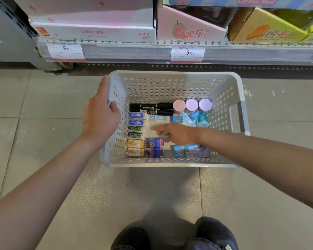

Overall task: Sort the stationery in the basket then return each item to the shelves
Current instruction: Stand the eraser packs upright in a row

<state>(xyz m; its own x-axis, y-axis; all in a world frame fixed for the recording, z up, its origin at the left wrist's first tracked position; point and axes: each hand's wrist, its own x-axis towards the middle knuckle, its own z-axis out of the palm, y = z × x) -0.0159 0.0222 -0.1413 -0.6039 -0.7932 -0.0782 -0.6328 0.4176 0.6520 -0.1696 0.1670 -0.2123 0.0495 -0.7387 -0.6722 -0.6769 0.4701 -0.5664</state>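
Closest to the camera, bottom of the frame, are the person's dark shoes [173, 237] on the tiled floor [43, 109], so they're standing right over the white perforated basket [170, 165], which sits on the floor mid-frame in front of the shelves [126, 53].

The left hand [99, 118] has its fingers wrapped over the basket's left rim near the grey handle, I'd guess just to keep it from sliding while the other hand digs around. The right hand [177, 133] is down inside the basket, fingers loosely extended toward the bare middle; whether it's pinching anything I can't tell.

Sorting looks mostly done: erasers [136, 130] stacked in matching pairs down the left side, black markers [150, 108] along the far wall, three pastel round caps [192, 104] lined up beside them. The blue bits [193, 119] at the right and lower right look messier, probably what's left.
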